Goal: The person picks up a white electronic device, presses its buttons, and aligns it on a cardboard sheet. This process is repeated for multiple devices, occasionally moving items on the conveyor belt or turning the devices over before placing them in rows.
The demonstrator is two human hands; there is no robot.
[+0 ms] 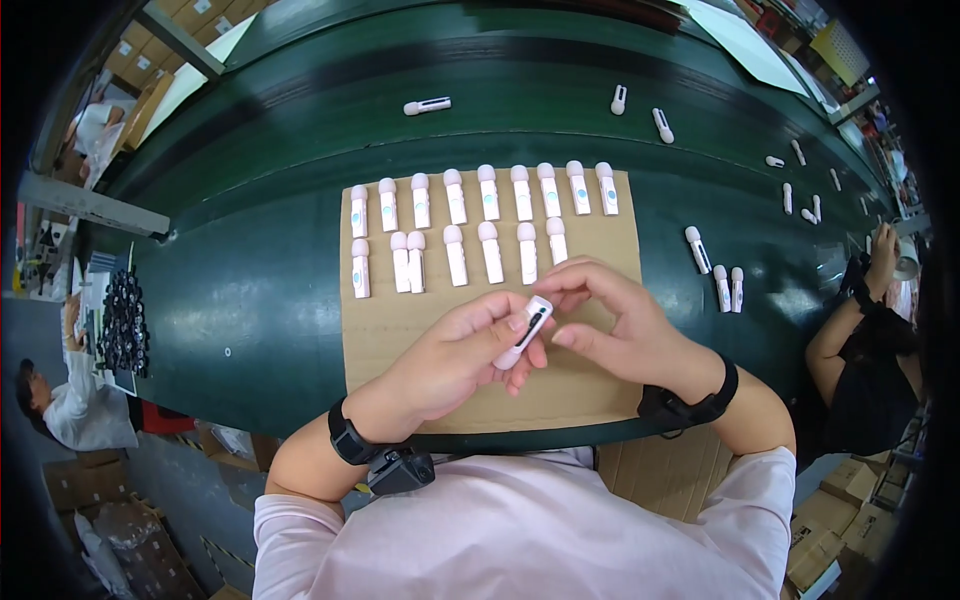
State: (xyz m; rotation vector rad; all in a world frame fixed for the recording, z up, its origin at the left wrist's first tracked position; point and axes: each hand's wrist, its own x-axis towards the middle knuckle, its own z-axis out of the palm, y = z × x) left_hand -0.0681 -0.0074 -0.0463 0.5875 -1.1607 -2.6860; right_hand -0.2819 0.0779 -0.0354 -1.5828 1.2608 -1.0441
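My left hand [455, 355] is closed on a small pale-pink microphone-shaped device [524, 336], thumb along its side. A dark slot on the device faces up, and its rounded end tilts down toward me. Close to its upper end is my right hand [640, 335], thumb and fingers apart with nothing visible between them. Beneath both hands lies a cardboard sheet [400, 345]. Across its far half, similar devices stand in two rows, such as one in the far row [488, 195] and one in the near row [491, 253]; several carry a bluish round mark.
Loose devices lie on the green work surface [255, 270], including one at the right [697, 250] and one at the far side [428, 105]. Small black parts [124, 320] are heaped at the left. People sit at both sides; a co-worker's arm [850, 310] rests at the right.
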